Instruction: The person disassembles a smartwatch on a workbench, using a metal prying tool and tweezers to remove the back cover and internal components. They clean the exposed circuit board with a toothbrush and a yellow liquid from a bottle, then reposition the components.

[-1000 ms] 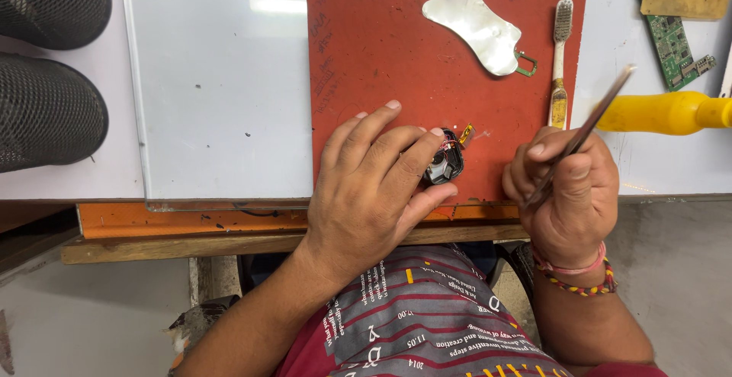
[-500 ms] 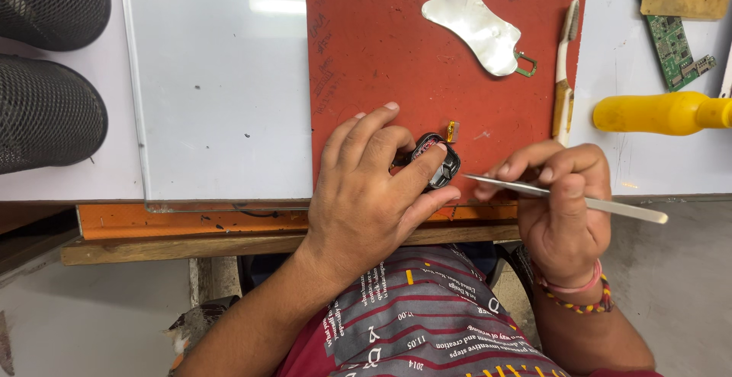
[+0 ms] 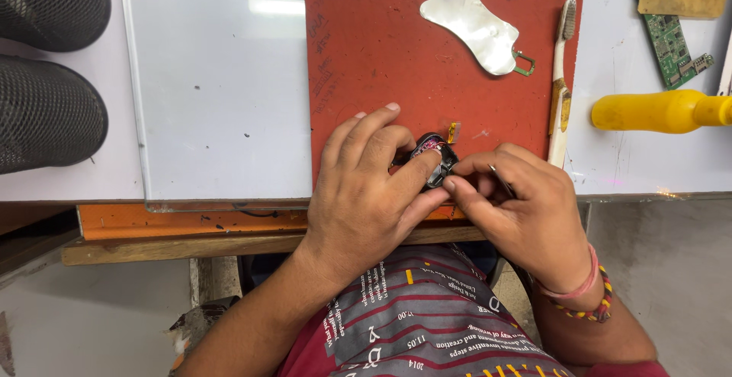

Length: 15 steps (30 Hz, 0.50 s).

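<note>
Head view, single frame. I see both hands meeting at the lower centre of the frame, on the near edge of the red mat (image 3: 366, 57), which lies on the white surface (image 3: 221, 102). The small dark part (image 3: 431, 157), a rounded black piece with a pinkish glint on top, sits between the two hands, just in front of the body. My left hand (image 3: 366, 194) is curled around it from the left, thumb and forefinger pinching its near side; the other fingers are spread over the mat. My right hand (image 3: 518, 209) comes in from the right with fingers drawn narrow, fingertips touching the part's right edge, and a thin metal tool (image 3: 500, 181) tucked in the grip; its tip is hidden, so I cannot tell whether it touches the part. The part's long axis seems to run from upper left to lower right, though most of it is covered. The left hand is the nearer and carries it; the right only meets it. A small yellow piece (image 3: 453, 132) lies just above the part. Well apart, upper right: a shiny metal plate (image 3: 473, 22), a toothbrush (image 3: 562, 80), a yellow handle (image 3: 656, 110), a green circuit board (image 3: 671, 34).
</note>
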### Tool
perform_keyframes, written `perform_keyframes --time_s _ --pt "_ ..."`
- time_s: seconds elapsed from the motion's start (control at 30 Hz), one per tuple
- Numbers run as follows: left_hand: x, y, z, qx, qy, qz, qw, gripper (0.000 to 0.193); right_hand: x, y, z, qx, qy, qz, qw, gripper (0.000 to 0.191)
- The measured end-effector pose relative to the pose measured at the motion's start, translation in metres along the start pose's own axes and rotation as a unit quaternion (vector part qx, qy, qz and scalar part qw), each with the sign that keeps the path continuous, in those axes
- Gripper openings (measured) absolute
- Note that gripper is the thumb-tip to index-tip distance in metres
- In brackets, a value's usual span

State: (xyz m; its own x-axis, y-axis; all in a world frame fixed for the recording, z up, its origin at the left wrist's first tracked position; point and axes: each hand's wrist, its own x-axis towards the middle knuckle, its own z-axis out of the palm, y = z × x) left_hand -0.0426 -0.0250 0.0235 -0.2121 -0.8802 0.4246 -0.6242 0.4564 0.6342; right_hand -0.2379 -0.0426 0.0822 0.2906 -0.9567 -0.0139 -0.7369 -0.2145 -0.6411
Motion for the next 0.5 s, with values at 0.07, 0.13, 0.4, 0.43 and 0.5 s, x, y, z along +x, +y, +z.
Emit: perform_keyframes --time_s 0.07,0.13,0.4,0.43,0.5 --pt "0.0001 -0.0002 -0.0004 -0.004 0.001 0.0 1.0 0.04 0.004 -0.0035 0.0001 -0.014 -0.002 0.004 1.0 0.014" --pt "0.0 0.0007 -0.0003 -0.009 0.002 -0.003 1.0 0.043 0.0064 -0.0054 -0.0005 -0.024 -0.008 -0.003 1.0 0.014" --pt "0.0003 0.0012 0.0015 -0.007 0.009 0.001 1.0 0.048 0.0104 -0.0078 0.0024 -0.059 0.011 0.0 0.998 0.013" --pt "0.0002 0.0013 0.0021 -0.005 0.012 0.001 1.0 0.048 0.0097 -0.0086 0.0032 -0.07 0.019 -0.001 0.997 0.014" --pt "-0.0001 0.0014 0.0028 -0.003 0.015 0.004 1.0 0.051 0.0086 -0.0099 0.0045 -0.09 0.037 -0.004 0.995 0.014"
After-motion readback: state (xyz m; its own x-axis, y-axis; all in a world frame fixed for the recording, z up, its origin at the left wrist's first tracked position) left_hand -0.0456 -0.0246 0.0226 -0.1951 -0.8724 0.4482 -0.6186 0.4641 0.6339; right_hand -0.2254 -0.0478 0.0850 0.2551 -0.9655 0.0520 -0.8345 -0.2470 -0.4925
